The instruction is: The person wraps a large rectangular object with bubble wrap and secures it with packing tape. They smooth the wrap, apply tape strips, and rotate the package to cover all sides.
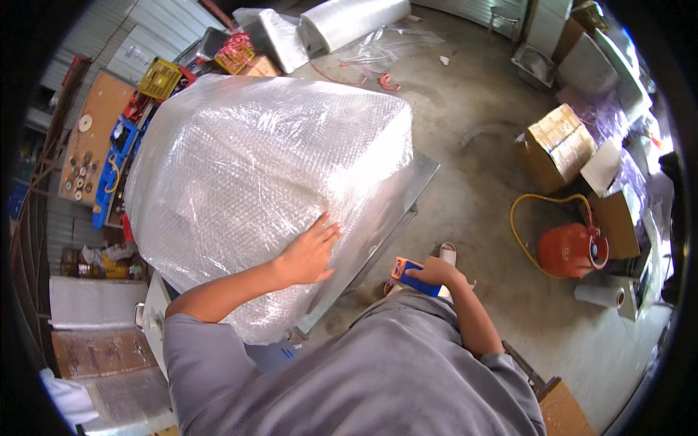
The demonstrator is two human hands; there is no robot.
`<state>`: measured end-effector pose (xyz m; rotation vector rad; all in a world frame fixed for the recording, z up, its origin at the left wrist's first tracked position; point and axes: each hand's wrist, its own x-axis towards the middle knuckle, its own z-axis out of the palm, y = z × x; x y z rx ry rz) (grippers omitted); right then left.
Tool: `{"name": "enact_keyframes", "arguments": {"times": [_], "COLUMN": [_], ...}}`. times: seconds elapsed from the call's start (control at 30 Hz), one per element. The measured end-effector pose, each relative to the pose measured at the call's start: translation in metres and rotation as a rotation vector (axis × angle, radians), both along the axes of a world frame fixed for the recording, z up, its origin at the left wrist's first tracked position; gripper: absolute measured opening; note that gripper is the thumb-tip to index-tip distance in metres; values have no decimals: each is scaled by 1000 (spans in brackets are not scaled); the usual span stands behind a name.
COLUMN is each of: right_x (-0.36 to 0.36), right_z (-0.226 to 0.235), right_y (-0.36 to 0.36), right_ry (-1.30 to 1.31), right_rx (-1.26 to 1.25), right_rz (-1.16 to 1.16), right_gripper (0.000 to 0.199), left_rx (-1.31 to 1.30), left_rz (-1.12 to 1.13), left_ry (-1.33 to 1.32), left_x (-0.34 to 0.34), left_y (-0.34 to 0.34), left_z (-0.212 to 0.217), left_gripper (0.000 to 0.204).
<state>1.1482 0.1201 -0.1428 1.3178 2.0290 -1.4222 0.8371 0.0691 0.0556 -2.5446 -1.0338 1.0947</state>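
Observation:
A large bulky item under clear bubble wrap (240, 167) fills the left and middle of the view; what it is underneath is hidden. It rests on a flat metal-edged surface (407, 185), whose edge shows on the right side. My left hand (309, 254) lies palm down on the wrap near its right side, fingers spread and empty. Beside the wrapped item, low in front of my body, my right hand (434, 272) is closed around a blue and orange hand-sized tool (420, 277). Its exact kind is hard to make out.
On the right floor stand an orange-red gas cylinder (567, 249) with a yellow hose (518, 207), a cardboard box (556, 145) and a clear film roll (600, 296). A bubble wrap roll (356, 22) lies at the back. A yellow crate (159, 78) is at far left.

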Motion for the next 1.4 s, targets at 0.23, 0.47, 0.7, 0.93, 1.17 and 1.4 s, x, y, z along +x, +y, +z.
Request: {"name": "enact_keyframes", "arguments": {"times": [0.23, 0.47, 0.7, 0.93, 1.17, 1.4], "right_x": [37, 88, 120, 116, 92, 92], "right_z": [-25, -47, -74, -98, -99, -89], "right_y": [83, 141, 167, 172, 181, 183], "right_ry": [44, 53, 61, 118, 130, 115], "right_rx": [-36, 49, 143, 145, 104, 108], "right_rz": [-172, -121, -171, -337, -246, -207], "right_gripper": [82, 75, 78, 84, 83, 76], "left_rx": [742, 746, 619, 821, 798, 864], "left_rz": [781, 1006, 1190, 1188, 1315, 1327], "left_ry": [-651, -573, -600, -634, -580, -550], "left_x": [-10, 34, 56, -9, 19, 49], "left_y": [60, 36, 42, 77, 62, 41], "left_z": [-32, -35, -5, -13, -23, -42], "left_gripper": [103, 99, 96, 99, 94, 86]}}
